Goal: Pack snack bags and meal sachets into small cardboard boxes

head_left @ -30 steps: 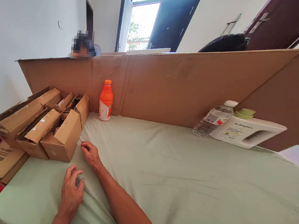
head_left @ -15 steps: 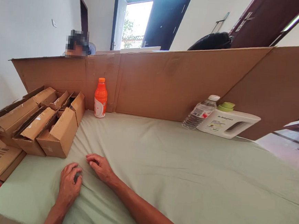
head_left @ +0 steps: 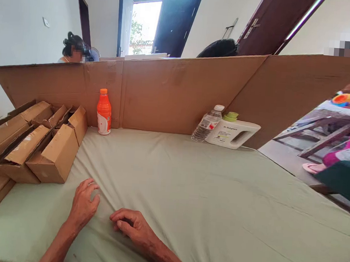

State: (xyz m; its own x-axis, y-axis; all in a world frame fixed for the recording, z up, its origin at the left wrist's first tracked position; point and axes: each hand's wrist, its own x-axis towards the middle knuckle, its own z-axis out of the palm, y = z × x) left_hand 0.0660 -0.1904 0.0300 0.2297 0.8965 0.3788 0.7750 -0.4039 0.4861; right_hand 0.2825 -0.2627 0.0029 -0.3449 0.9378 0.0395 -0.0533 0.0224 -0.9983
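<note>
My left hand [head_left: 85, 202] is over the green cloth [head_left: 188, 188], its fingers loosely bent and its thumb apart, holding nothing. To its right and closer to me, my right hand [head_left: 134, 225] rests low on the cloth. Its fingers curl loosely, with a gap to the thumb and no object visible in it. Nearest to my left hand are open cardboard boxes [head_left: 58, 154], grouped at the left. Behind them to the right stands an orange bottle [head_left: 104, 113] with a white lower part, upright and apart from both hands.
A cardboard partition [head_left: 178, 95] runs along the table's back. Against it at the right, a clear plastic bottle [head_left: 207, 125] leans beside a white jug [head_left: 232, 134] with a green cap. A person [head_left: 72, 50] is beyond the partition; a pink-clad leg [head_left: 343, 150] shows at right.
The view has turned to the right, so the bottles and boxes appear further left. My left hand has moved forward, and my right hand has drawn back towards me.
</note>
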